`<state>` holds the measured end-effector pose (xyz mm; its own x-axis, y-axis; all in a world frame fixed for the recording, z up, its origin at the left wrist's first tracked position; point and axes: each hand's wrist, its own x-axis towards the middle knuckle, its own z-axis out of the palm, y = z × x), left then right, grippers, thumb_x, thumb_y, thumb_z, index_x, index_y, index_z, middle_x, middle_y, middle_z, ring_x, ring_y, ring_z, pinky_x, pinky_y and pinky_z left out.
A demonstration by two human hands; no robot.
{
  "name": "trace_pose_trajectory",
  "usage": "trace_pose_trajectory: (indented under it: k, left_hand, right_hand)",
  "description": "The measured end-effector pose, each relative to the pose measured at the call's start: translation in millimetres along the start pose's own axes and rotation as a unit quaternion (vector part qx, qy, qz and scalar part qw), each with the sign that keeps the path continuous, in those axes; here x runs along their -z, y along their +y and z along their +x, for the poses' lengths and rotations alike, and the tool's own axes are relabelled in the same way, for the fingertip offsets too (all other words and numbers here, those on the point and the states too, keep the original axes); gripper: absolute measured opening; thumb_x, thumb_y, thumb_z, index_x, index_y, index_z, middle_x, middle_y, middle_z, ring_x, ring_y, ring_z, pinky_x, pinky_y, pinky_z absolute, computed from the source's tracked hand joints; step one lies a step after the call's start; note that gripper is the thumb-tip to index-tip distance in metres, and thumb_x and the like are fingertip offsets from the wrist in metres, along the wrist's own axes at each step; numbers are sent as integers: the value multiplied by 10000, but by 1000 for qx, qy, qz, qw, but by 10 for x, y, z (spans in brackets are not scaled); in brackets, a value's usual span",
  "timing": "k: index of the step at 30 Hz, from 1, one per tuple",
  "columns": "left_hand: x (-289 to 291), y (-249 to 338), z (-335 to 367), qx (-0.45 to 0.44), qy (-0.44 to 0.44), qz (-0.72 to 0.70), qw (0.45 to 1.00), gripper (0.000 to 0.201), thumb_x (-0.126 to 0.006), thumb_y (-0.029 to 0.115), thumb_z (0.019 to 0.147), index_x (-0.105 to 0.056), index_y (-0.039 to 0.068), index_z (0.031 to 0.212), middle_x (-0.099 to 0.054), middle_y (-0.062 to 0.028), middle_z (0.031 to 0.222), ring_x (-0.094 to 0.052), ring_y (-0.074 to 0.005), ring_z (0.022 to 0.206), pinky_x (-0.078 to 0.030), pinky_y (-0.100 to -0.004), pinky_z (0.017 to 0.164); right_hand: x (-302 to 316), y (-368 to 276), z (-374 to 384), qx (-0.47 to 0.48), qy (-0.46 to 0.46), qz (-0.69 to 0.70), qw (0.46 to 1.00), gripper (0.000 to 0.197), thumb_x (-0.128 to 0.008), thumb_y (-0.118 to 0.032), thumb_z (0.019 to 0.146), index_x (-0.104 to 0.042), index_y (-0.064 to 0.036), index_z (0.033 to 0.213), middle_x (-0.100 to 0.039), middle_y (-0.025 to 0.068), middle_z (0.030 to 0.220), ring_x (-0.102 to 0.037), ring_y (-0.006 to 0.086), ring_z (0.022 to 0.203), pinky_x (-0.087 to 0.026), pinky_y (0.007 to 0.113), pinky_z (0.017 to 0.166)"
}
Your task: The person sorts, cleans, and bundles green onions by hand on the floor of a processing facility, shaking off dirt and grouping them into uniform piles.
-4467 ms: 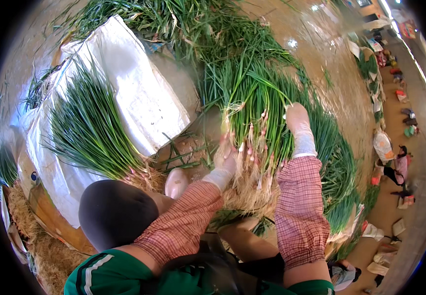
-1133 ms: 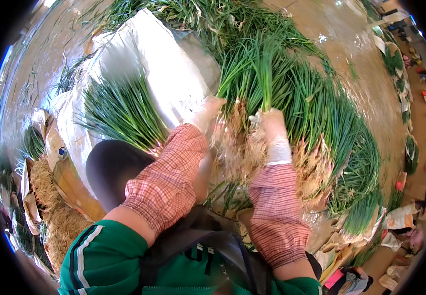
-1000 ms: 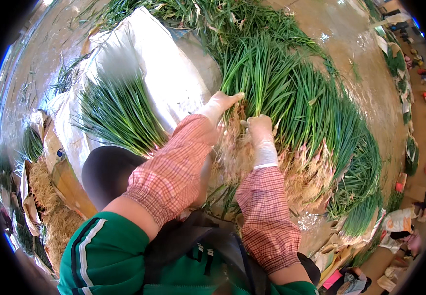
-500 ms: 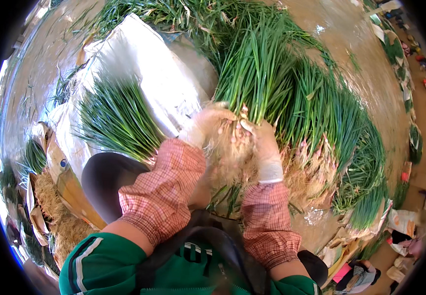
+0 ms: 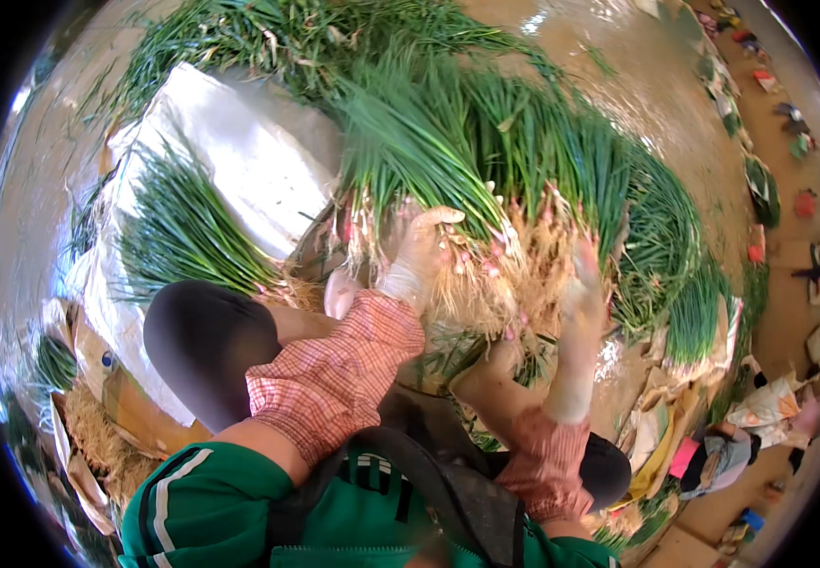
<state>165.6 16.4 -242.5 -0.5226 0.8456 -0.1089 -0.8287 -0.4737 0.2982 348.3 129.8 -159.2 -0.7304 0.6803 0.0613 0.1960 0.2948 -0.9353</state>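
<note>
My left hand (image 5: pixel 417 248), in a pale glove, grips spring onions (image 5: pixel 429 151) near their pinkish bulbs. Their green leaves slant up to the left, and their stringy roots hang beside my fingers. Further right, my gloved right hand (image 5: pixel 582 284) reaches to the root ends of the heaped spring onions (image 5: pixel 547 142); motion smears its fingers. That heap lies in front of me, leaves pointing away and roots towards me. A separate bunch of spring onions (image 5: pixel 192 232) rests at the left, beside my bent knee.
A white sack (image 5: pixel 239 133) lies under and behind the left bunch. Loose green leaves (image 5: pixel 268 38) cover the wet floor at the far side. Another spring onion bunch (image 5: pixel 694 322) lies on sacking at the right. A person (image 5: pixel 717 454) is low at the far right.
My hands were together at one clump; now the right has moved off to the right and nearer me. The onions by my left hand lean left. The whole view has shifted.
</note>
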Motion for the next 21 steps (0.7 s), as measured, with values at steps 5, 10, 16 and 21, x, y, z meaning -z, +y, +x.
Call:
trace_pose_trajectory:
  k: [5,10,16,21]
  left_hand:
    - [-268,-640,35,77,67,-17,995,318,-558,78,721,-604,-78,994,-680,-181,821,-655,-255,554,-570,-320,461]
    - [-327,-821,-150,53,118,-8,992,191,-591,93,693,-602,-13,851,-628,-99,729,-559,-220,461,-536,-341,435]
    - [-128,-734,-277,40,227,53,972,92,-575,71,714,-596,10,778,-607,-98,720,-531,-178,433,-488,-281,357]
    - [-337,-626,-459,95,155,47,982,77,-592,73,733,-590,-1,753,-598,-94,631,-524,-176,391,-466,-292,344]
  right_hand:
    - [-4,3,-588,22,264,171,949,541,-395,-335,979,-352,32,1374,-380,139,1430,-427,254,1265,-353,357,1042]
    - [-130,-327,-385,40,251,243,936,503,-259,-395,1012,-378,-103,1403,-368,121,1440,-399,218,1277,-533,275,748]
    - [-274,0,-224,-60,97,200,973,556,-356,-348,995,-297,20,1408,-384,189,1414,-370,268,1316,-411,355,1003]
    - [-352,81,333,-18,-26,-248,968,466,-429,-208,965,-372,-7,1382,-484,188,1323,-488,262,1189,-411,327,973]
